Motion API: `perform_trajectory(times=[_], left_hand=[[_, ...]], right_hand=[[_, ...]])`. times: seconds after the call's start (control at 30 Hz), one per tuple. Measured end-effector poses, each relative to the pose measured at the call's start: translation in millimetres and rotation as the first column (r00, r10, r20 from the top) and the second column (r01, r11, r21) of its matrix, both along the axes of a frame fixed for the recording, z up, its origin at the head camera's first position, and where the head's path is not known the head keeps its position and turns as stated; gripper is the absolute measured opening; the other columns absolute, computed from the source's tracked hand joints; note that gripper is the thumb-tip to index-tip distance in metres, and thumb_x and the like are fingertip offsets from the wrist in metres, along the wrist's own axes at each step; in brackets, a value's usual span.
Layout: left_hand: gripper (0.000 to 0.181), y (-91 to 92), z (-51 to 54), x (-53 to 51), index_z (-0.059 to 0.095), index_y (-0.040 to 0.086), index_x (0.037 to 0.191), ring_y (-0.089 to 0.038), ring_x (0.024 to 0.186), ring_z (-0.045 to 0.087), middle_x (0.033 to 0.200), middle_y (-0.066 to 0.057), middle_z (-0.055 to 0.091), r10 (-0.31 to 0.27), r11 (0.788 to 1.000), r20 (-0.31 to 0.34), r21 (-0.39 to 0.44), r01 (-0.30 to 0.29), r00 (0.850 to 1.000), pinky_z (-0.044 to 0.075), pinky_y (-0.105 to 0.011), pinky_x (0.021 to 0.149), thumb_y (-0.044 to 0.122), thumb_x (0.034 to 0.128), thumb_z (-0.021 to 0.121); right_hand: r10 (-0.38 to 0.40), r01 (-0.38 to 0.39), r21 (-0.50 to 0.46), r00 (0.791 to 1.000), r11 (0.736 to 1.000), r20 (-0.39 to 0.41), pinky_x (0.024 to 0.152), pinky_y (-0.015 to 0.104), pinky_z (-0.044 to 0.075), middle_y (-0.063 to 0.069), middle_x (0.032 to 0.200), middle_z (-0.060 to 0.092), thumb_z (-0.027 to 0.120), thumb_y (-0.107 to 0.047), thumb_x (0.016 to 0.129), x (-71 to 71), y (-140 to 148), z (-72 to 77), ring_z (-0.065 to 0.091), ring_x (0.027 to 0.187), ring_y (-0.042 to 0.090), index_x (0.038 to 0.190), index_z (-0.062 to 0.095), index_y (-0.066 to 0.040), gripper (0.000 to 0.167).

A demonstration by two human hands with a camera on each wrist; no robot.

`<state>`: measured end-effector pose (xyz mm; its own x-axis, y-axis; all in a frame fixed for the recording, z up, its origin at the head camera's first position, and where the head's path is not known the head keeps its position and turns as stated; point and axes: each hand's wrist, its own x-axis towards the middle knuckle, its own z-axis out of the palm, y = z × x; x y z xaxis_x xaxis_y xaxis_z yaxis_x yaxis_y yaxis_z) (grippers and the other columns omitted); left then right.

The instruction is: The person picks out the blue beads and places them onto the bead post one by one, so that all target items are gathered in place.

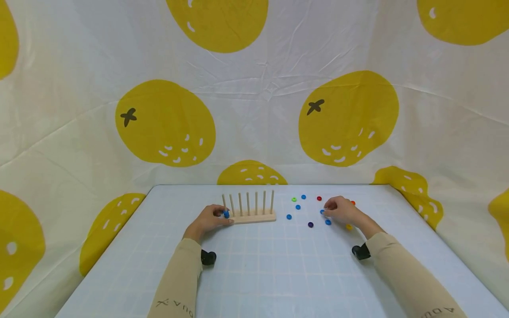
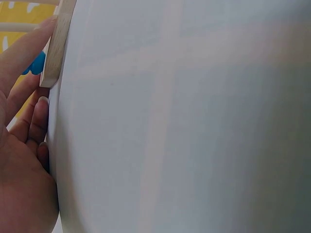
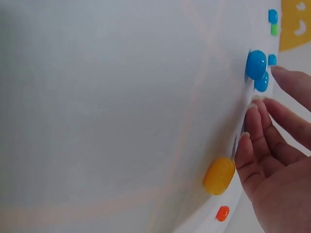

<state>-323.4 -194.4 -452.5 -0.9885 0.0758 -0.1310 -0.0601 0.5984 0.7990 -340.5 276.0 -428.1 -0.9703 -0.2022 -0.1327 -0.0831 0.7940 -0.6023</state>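
A wooden peg rack (image 1: 254, 218) with a row of upright pegs stands on the table. My left hand (image 1: 210, 218) holds its left end, thumb along the front of the base (image 2: 57, 48) and fingers behind. Blue beads (image 1: 226, 214) sit low on the leftmost peg, beside those fingers. On the right, my right hand (image 1: 342, 210) reaches down to a blue bead (image 1: 322, 212) on the table. In the right wrist view this blue bead (image 3: 261, 81) lies between the spread thumb and index fingertips; contact is hard to tell. Another blue bead (image 1: 328, 222) lies just in front.
Around the right hand lie a yellow bead (image 1: 348, 227), an orange bead (image 1: 353, 202), a red bead (image 1: 319, 198) and a dark purple bead (image 1: 310, 225). Nearer the rack are a green bead (image 1: 294, 199) and several blue ones. A fruit-patterned curtain (image 1: 254, 110) hangs behind the table.
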Motion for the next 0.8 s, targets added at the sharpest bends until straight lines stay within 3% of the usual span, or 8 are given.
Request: perform_trajectory(times=[0.5,0.8], left_hand=[[0.054,1.2,1.3,2.3,0.067,0.005,0.128,-0.029,0.107,0.050,0.118,-0.013,0.059,0.002,1.000,-0.010,0.005,-0.002,1.000,0.043,-0.048,0.099,0.029,0.0833,0.087],[0.054,1.0,0.7,1.3,0.068,0.006,0.127,-0.029,0.107,0.050,0.117,-0.013,0.059,0.000,1.000,-0.009,0.003,0.000,1.000,0.043,-0.047,0.097,0.030,0.0834,0.087]], right_hand=[[-0.018,0.018,0.010,1.000,1.000,0.021,0.084,0.038,0.049,0.008,0.098,0.063,0.077,-0.022,0.093,-4.7,-3.1,-5.0,0.055,0.092,0.026,0.104,0.069,-0.003,0.023],[0.024,-0.024,0.030,1.000,0.999,0.001,0.080,0.036,0.047,0.007,0.094,0.062,0.073,-0.022,0.096,-1.7,-10.4,-1.2,0.054,0.090,0.024,0.100,0.069,-0.004,0.018]])
